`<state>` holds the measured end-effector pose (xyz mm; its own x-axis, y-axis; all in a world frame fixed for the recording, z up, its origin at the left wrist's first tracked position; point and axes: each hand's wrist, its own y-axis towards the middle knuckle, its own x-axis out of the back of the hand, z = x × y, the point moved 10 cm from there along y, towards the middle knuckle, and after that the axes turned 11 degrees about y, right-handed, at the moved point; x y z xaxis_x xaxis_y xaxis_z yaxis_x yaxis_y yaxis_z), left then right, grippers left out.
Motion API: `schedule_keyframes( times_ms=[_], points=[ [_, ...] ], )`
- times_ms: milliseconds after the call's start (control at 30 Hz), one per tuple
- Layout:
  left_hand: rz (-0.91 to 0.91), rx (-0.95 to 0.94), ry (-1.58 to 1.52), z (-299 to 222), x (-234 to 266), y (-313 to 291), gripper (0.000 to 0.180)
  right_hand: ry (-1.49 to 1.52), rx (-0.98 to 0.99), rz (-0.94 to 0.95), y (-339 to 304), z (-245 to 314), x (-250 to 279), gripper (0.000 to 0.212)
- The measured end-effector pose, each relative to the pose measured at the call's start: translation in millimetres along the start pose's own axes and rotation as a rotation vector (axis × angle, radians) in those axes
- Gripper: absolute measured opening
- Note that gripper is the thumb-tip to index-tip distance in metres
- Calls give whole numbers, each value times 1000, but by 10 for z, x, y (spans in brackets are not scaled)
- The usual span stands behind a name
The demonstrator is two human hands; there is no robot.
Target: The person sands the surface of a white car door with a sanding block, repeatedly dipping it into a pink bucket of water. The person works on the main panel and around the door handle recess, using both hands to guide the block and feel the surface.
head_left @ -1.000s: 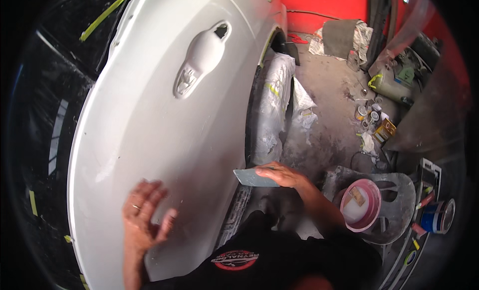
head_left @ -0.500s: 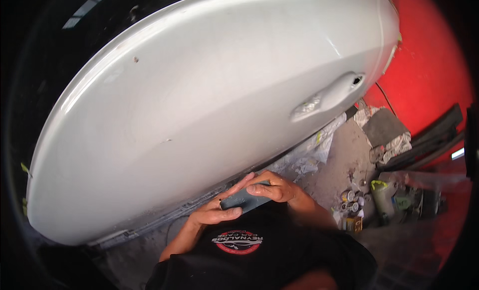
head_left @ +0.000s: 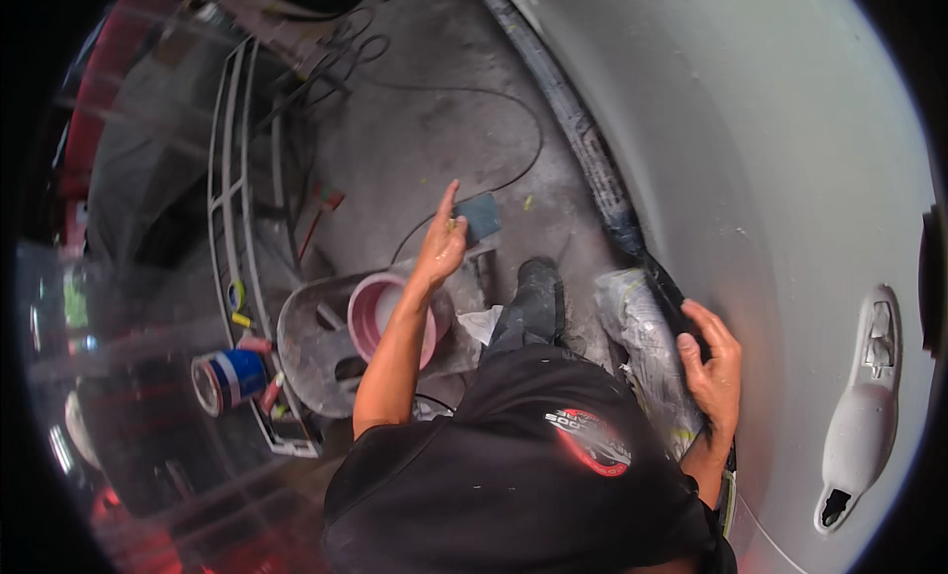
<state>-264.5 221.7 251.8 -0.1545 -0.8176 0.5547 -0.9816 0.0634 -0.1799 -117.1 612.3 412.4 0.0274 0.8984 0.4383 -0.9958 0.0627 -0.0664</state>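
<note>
The small flat grey-blue rectangular pad [head_left: 481,215] sits at the fingertips of the left hand [head_left: 439,246], raised above the dusty grey concrete floor [head_left: 425,130] at about eleven o'clock from the person's black-shirted chest. The grip looks light: the pad is pinched at one edge between thumb and a fingertip, with the forefinger pointing up and away, so only a narrow hold keeps it there. At three o'clock the right hand [head_left: 713,362] lies spread and flat against the lower black edge of the white car door panel [head_left: 780,179], fingers open, holding nothing. Between the arms the person's dark-trousered leg and black shoe [head_left: 538,283] point toward twelve. Just under the left forearm, at nine o'clock, a pink round plastic bowl [head_left: 380,312] rests on a grey round metal stand [head_left: 316,342]; farther out, a blue-and-white tin can [head_left: 227,377] lies on its side. A black cable [head_left: 494,110] loops across the floor beyond the pad.

With so slight a pinch, I would judge that the pad could slip and drop onto the gritty floor, picking up dirt that would then scratch the white panel. The outstretched forearm could also knock the bowl off its stand.
</note>
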Motion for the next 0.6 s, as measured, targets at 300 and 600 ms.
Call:
schedule_keyframes(
  times_ms=[300, 600],
  points=[
    [-673, 342, 446, 1900, 1325, -2683, 31, -243, 178, 46, -222, 25, -156, 28],
    [-416, 551, 439, 2844, 338, -2378, 41, -228, 188, 221, -390, -190, -786, 28]
  ],
)
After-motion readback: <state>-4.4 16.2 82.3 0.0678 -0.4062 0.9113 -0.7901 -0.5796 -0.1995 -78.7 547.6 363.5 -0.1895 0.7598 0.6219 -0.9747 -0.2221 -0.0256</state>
